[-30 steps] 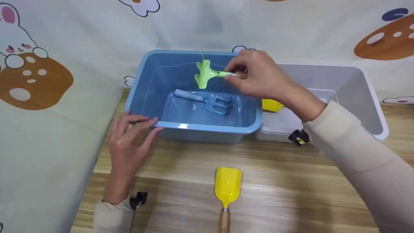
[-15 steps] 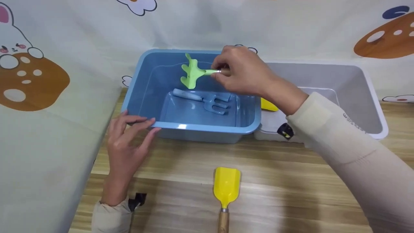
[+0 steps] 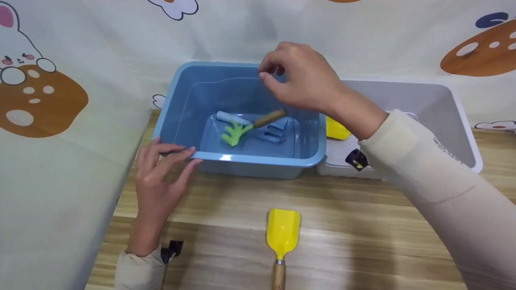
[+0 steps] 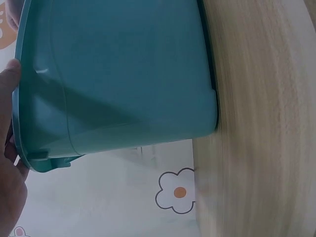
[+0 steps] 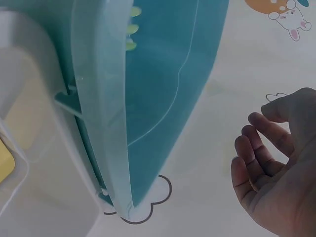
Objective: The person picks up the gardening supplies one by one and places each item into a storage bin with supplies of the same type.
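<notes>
A blue bin (image 3: 242,158) stands on the table, and my left hand (image 3: 161,173) holds its near-left rim between thumb and fingers. Inside it is a green hand rake (image 3: 233,135) with a wooden handle, over a blue hand fork (image 3: 230,117). The rake looks slightly blurred; whether it has settled, I cannot tell. Above the bin's far right side hangs my right hand (image 3: 304,76), fingers loosely curled around nothing. In the right wrist view that hand (image 5: 276,163) is empty beside the bin wall, with the rake's tines (image 5: 132,28) partly showing.
A grey bin (image 3: 435,104) adjoins the blue one on the right, with a yellow piece (image 3: 337,129) inside, partly hidden by my right arm. A yellow shovel (image 3: 283,229) with a wooden handle lies in front on the wooden table (image 3: 217,213). A printed curtain (image 3: 225,32) hangs behind.
My right hand carried the green rake left over the blue bin, then let it go and rose slightly. The rake dropped onto the blue fork's area. The left hand stayed on the rim.
</notes>
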A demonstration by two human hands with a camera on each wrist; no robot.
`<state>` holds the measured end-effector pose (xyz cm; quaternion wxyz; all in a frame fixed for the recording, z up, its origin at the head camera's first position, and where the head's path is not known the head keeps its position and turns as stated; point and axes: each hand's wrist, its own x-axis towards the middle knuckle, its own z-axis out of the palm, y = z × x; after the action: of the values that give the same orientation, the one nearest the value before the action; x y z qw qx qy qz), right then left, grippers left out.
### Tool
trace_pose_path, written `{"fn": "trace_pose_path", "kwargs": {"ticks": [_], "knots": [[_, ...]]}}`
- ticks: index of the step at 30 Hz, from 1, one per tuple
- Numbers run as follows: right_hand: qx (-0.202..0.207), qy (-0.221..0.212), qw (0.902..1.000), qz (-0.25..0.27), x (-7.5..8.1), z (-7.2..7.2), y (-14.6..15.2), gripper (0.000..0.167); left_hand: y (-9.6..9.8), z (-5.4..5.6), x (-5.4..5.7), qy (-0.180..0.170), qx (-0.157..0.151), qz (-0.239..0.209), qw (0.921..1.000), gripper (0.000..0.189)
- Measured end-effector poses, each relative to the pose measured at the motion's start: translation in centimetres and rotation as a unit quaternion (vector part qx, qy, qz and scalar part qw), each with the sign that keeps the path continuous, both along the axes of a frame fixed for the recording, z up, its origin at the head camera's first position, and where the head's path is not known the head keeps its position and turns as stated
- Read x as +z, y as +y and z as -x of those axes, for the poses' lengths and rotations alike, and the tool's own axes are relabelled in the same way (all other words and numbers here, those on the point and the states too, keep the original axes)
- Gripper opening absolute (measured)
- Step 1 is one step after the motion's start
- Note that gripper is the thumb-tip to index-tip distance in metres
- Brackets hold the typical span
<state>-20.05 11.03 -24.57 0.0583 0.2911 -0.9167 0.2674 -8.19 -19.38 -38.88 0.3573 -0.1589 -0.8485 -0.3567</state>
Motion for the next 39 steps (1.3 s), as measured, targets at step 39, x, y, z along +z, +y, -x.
{"fn": "trace_pose_path", "kwargs": {"ticks": [39], "knots": [[0.007, -0.022, 0.9993, -0.031, -1.9, -4.8, 3.7, 0.038, 0.1, 0.4, -0.1, -0.003, -0.006, -0.009, 0.9999, 0.031]]}}
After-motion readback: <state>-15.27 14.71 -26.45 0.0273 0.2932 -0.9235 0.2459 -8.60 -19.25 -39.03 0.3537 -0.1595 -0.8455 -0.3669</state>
